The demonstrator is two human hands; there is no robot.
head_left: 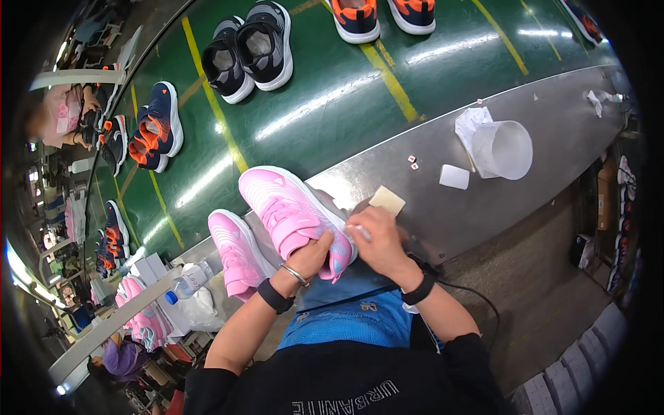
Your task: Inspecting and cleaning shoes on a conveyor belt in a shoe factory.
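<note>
A pink sneaker (280, 207) with a white sole lies at the edge of the bench, its toe pointing away from me. My left hand (312, 254) grips it at the collar, fingers inside the opening. At its heel side, my right hand (379, 238) is closed, with a small whitish bit showing at the fingertips that I cannot make out. Just beyond that hand is a pale yellow square pad (387, 200). The matching pink sneaker (236, 252) rests to the left, beside the held one.
A green conveyor belt (311, 90) carries black sneakers (252, 52) and navy-orange sneakers (158, 128). On the metal bench (484, 200) stand a white tub (510, 151), a cloth (470, 124) and a white block (454, 177). A blue-capped bottle (185, 285) lies left. Another person (66, 114) works far left.
</note>
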